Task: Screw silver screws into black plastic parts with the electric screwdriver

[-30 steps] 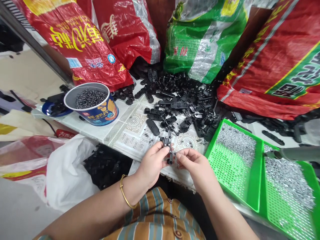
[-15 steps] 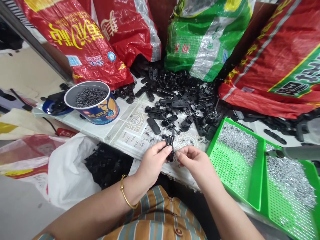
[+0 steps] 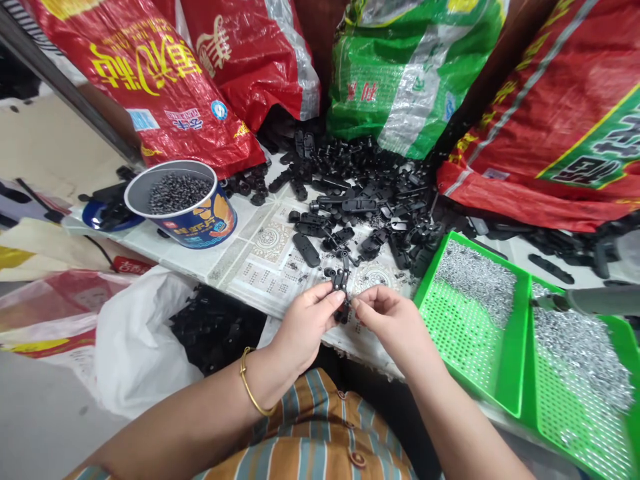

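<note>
Between thumb and fingers, my left hand (image 3: 311, 319) grips a small black plastic jointed piece (image 3: 341, 279) with shiny metal dots along it. My right hand (image 3: 384, 313) is pinched closed at the piece's right side. What its fingertips hold, if anything, is too small to make out. Just beyond the hands lies a heap of black plastic parts (image 3: 360, 203) on the patterned tabletop (image 3: 260, 277). A flat oval black part (image 3: 307, 250) lies nearest, at the left of the heap.
Green perforated trays (image 3: 473, 360) of small silver metal pieces stand on the right, with a grey-handled tool (image 3: 595, 300) over them. A blue tub (image 3: 200, 223) of tiny dark pieces sits on the left. Red (image 3: 200, 100) and green (image 3: 380, 80) sacks line the back. A white bag (image 3: 145, 340) hangs below left.
The right hand has shifted very slightly against the black piece. The left hand keeps its grip, and the view has moved a little.
</note>
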Available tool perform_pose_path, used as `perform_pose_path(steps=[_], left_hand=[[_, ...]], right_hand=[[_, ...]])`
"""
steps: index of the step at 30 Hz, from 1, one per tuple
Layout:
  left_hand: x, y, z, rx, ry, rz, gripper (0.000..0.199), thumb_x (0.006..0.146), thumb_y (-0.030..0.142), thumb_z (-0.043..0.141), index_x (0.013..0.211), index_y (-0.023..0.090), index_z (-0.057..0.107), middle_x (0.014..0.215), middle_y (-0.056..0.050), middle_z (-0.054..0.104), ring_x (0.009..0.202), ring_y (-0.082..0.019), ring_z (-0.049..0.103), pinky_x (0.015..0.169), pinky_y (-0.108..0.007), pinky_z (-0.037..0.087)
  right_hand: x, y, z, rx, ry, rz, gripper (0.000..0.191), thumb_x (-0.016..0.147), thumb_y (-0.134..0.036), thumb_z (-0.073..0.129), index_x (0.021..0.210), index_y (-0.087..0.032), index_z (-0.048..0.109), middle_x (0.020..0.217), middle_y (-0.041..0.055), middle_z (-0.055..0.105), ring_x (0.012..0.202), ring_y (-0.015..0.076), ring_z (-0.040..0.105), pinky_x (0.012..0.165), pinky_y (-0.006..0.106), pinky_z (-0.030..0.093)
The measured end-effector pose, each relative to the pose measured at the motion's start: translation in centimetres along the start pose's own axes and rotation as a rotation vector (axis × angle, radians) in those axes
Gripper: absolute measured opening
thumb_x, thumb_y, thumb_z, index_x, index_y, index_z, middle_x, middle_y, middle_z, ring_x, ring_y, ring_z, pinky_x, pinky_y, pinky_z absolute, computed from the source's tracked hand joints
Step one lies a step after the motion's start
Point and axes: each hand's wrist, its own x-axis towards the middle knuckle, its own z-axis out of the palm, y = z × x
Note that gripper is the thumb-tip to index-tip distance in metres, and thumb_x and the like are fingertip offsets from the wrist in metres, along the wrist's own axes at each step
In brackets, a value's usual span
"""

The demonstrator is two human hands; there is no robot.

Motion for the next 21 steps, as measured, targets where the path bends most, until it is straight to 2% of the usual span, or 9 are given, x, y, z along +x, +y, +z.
perform_pose_path(steps=[5, 12, 15, 18, 21], left_hand=[[0.2, -0.4, -0.4, 0.088, -0.026, 0.031, 0.018, 0.069, 0.017, 0.063, 0.087, 0.015, 0.063, 0.083, -0.001, 0.061, 0.077, -0.011, 0.054, 0.075, -0.026, 0.043], [0.3, -0.6, -0.2, 0.024, -0.042, -0.021, 0.009, 0.07, 0.013, 0.059, 0.079, 0.014, 0.06, 0.074, 0.001, 0.056, 0.071, -0.01, 0.053, 0.07, -0.024, 0.043], [0.1, -0.3, 0.0, -0.073, -0.045, -0.055, 0.011, 0.07, 0.011, 0.06, 0.08, 0.014, 0.059, 0.077, -0.001, 0.058, 0.073, -0.01, 0.054, 0.07, -0.024, 0.044], [-0.1, 0.0, 0.1, -0.175, -0.046, -0.103, 0.013, 0.068, 0.009, 0.062, 0.08, 0.014, 0.058, 0.076, -0.002, 0.06, 0.068, -0.01, 0.056, 0.066, -0.024, 0.045], [-0.3, 0.1, 0.3, -0.272, -0.178, -0.202, 0.016, 0.066, 0.01, 0.062, 0.082, 0.013, 0.059, 0.069, -0.003, 0.06, 0.06, -0.01, 0.057, 0.063, -0.026, 0.045]], right_hand=[[-0.1, 0.0, 0.0, -0.141, 0.06, -0.051, 0.016, 0.066, -0.034, 0.061, 0.065, -0.018, 0.057, 0.058, -0.0015, 0.056, 0.052, 0.0104, 0.047, 0.051, 0.024, 0.037], [-0.3, 0.7, 0.5, -0.091, 0.098, -0.088, 0.017, 0.066, -0.035, 0.061, 0.062, -0.019, 0.055, 0.056, -0.0015, 0.055, 0.051, 0.0107, 0.046, 0.051, 0.024, 0.036], [-0.5, 1.2, 0.4, -0.035, 0.117, -0.099, 0.019, 0.067, -0.037, 0.062, 0.063, -0.019, 0.056, 0.058, -0.0006, 0.057, 0.053, 0.0115, 0.048, 0.053, 0.025, 0.039], [-0.7, 1.4, 0.0, 0.083, 0.059, -0.056, 0.024, 0.068, -0.042, 0.065, 0.064, -0.019, 0.06, 0.063, 0.0022, 0.062, 0.06, 0.0148, 0.054, 0.062, 0.028, 0.045], [-0.6, 0.9, -0.3, 0.372, 0.007, 0.062, 0.033, 0.068, -0.047, 0.065, 0.088, -0.021, 0.065, 0.086, 0.0066, 0.068, 0.08, 0.0202, 0.062, 0.075, 0.033, 0.049]])
